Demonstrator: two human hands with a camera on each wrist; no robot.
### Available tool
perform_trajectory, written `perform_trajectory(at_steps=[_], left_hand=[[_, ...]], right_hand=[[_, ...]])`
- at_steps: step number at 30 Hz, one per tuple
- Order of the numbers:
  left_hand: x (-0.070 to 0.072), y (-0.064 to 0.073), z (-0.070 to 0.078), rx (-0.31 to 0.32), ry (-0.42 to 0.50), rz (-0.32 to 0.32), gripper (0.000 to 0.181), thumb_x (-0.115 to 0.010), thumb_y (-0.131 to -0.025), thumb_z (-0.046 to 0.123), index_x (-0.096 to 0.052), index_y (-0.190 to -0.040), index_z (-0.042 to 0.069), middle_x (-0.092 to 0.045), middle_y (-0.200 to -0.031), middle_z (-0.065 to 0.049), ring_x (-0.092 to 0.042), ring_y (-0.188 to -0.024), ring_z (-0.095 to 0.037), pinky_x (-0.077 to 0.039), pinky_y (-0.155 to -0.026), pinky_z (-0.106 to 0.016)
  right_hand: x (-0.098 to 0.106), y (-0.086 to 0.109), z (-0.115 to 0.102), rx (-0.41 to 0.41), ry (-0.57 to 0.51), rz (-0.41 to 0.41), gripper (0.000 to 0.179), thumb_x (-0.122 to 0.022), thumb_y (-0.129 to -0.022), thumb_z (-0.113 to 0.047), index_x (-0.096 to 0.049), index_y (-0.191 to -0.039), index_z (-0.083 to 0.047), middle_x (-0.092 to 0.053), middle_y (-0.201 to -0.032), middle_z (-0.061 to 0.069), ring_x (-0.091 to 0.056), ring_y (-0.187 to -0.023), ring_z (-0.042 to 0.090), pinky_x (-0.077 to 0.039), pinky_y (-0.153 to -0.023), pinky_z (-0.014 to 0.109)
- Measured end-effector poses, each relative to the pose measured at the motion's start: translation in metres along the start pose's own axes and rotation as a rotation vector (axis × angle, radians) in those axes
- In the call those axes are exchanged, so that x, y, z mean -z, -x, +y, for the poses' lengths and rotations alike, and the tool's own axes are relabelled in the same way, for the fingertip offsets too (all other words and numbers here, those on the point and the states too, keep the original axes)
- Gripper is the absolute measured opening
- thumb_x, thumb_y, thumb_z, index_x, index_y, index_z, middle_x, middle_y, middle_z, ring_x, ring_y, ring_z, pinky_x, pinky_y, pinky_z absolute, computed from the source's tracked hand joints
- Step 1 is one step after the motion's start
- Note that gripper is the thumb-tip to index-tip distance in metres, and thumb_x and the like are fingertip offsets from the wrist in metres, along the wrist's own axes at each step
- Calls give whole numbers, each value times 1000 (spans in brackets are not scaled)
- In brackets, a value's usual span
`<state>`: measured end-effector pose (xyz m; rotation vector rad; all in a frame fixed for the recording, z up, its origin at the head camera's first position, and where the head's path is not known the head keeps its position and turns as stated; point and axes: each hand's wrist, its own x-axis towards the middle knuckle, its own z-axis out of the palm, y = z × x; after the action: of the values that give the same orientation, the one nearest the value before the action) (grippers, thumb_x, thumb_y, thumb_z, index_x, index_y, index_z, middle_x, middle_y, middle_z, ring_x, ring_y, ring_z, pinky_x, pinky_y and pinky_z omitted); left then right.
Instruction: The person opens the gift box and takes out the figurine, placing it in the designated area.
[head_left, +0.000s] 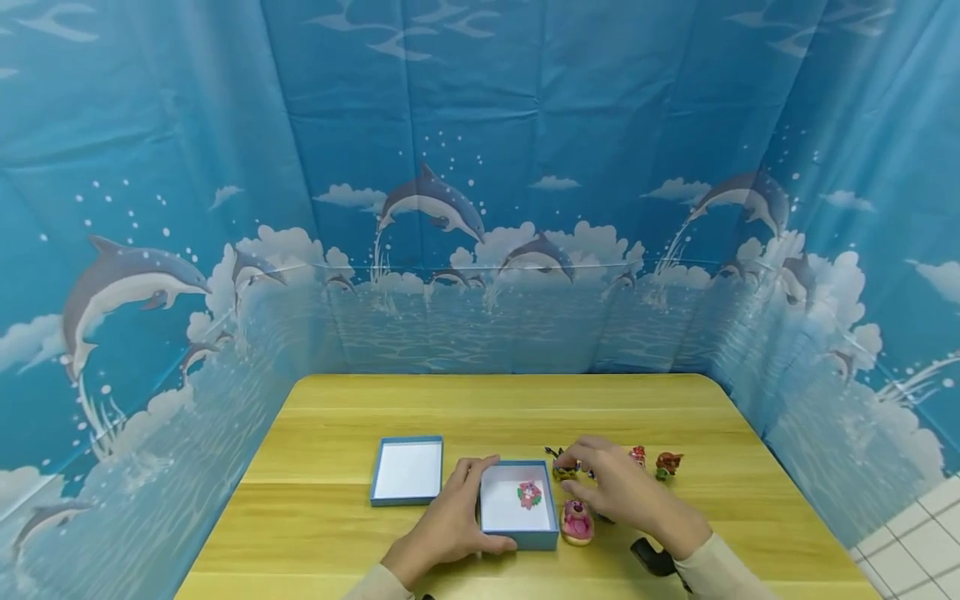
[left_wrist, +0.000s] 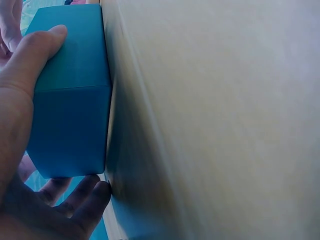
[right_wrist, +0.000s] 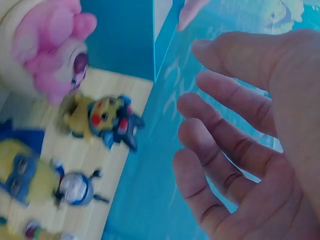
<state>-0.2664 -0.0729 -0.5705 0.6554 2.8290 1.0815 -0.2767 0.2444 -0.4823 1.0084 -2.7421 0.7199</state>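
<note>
My left hand (head_left: pixel 453 518) grips a blue open-topped box (head_left: pixel 525 541), thumb on its near wall and fingers round its left side; the left wrist view shows the box walls (left_wrist: pixel 70 130) close up. Inside lies a small pink figure with green parts (head_left: pixel 528 495). To the right of the box my right hand (head_left: pixel 618 487) hovers above several toy figures, its fingers loosely bent around nothing. Nearest to it are a pink bear figure (head_left: pixel 577 523) and a yellow figure with dark ears (right_wrist: pixel 105 117). A yellow figure with blue goggles (right_wrist: pixel 20 167) stands near them.
A blue-rimmed box lid (head_left: pixel 407 471) with a white inside lies left of the box. More figures, one red-brown (head_left: pixel 667 465), stand beyond the right hand. A black object (head_left: pixel 652 557) is by the right wrist. A dolphin-print curtain (head_left: pixel 465 325) surrounds the wooden table (head_left: pixel 315 517).
</note>
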Motion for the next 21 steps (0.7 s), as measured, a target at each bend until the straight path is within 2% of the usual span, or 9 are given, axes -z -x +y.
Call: perform_trajectory(at_steps=[3, 5, 12, 17, 21], left_hand=[[-1, 0, -1, 0, 0, 0, 130, -104, -80, 67, -36, -183, 26, -54, -164, -8, -61, -136, -23, -62, -112, -50], [-2, 0, -1, -4, -5, -1, 129, -103, -81, 68, -36, -183, 26, -54, -164, -8, -62, -136, -23, -62, -112, -50], [-2, -1, -2, -8, -21, -1, 129, -101, -81, 73, -36, -183, 28, -54, -164, -5, -62, -138, -22, -62, -114, -51], [-1, -1, -2, -5, -23, -8, 129, -101, -81, 73, -36, -183, 29, -54, -165, -5, -62, -140, -23, -62, -116, -52], [-1, -1, -3, -7, -22, -11, 129, -100, -81, 73, -35, -183, 29, -54, -164, -5, -62, -141, -23, -62, -116, -52]], right_hand=[[-4, -10, -7, 17, 41, -54, 21, -90, -105, -21, -85, -125, -20, -81, -125, 0, -78, -115, 27, -68, -90, 43], [-7, -17, -11, 15, 53, -93, 23, -90, -105, -22, -86, -127, -21, -81, -127, 0, -78, -119, 27, -68, -94, 45], [-18, -35, -18, 37, 64, -200, 29, -92, -103, -25, -88, -130, -16, -86, -129, 0, -77, -120, 24, -69, -96, 46], [-25, -44, -17, 57, 81, -229, 31, -96, -100, -27, -89, -127, -14, -88, -122, 0, -74, -109, 18, -66, -89, 37], [-31, -49, -13, 97, 113, -243, 24, -95, -101, -27, -91, -121, -14, -89, -110, -2, -61, -92, 7, -56, -79, 29]])
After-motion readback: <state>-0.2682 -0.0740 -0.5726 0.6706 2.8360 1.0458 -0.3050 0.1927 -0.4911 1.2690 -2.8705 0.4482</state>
